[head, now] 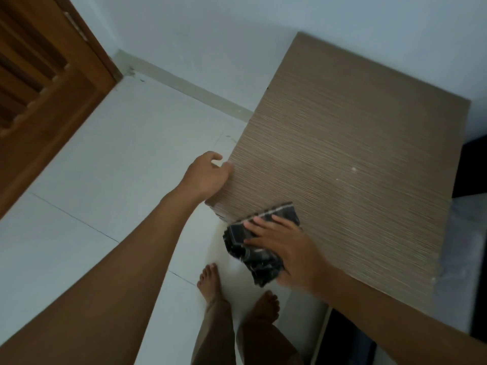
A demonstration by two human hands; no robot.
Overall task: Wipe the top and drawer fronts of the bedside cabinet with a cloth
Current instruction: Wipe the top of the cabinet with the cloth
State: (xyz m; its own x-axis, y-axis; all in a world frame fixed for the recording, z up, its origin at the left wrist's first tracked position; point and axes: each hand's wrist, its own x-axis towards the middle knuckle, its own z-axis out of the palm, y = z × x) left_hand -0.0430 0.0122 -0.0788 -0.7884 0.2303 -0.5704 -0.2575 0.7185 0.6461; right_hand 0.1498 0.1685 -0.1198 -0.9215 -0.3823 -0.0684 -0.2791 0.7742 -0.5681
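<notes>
- The bedside cabinet (355,154) is seen from above: a tan top with fine horizontal grain lines, set against the pale wall (263,35), with two small pale specks toward its right side.
- The drawer fronts are hidden under the top from this angle (only the flat surface is shown).
- The cloth (266,255) is found at the near left corner of the top, bunched up. It is dark with thin pale check lines, and one end is draped past the front edge over the floor.
- The right hand (287,248) is laid flat on the cloth, fingers straight and spread, pressing it down. The thumb is hidden.
- The left hand (208,175) is placed at the top's left edge, thumb touching the edge. Most fingers are masked by the back of the hand, so whether the edge is gripped cannot be told.
- The whole picture is softened by blur, and the cloth's weave is hard to make out.
- Dark shapes at the lower right and right edge are cut off and cannot be identified.
- Two bare feet (210,283) are seen on the white floor tiles (118,154), and a brown wooden door (39,88) is cropped at the upper left.
</notes>
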